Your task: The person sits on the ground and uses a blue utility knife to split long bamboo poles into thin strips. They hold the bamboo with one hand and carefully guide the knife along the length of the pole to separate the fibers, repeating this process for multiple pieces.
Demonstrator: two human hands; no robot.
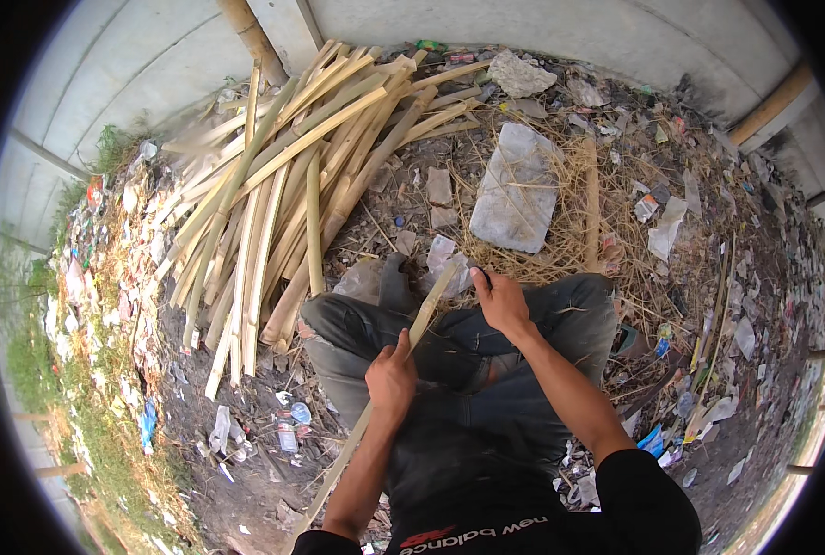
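Left hand (391, 377) closed around bamboo strip (403, 356) at mid-length, strip lying diagonally across lap. Right hand (498, 298) grips strip's upper end near knee. Pile of split bamboo (274, 185) on ground ahead-left; grey stone slab (516, 190) beyond knees, among dry straw and litter.

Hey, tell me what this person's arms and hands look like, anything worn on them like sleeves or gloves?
Both hands are bare: no gloves show on the left hand or the right hand, and I can see no watch, ring or band. The forearms are uncovered up to about the elbow, where black sleeves begin, part of a black top. The arms come in from the lower edge of the picture.
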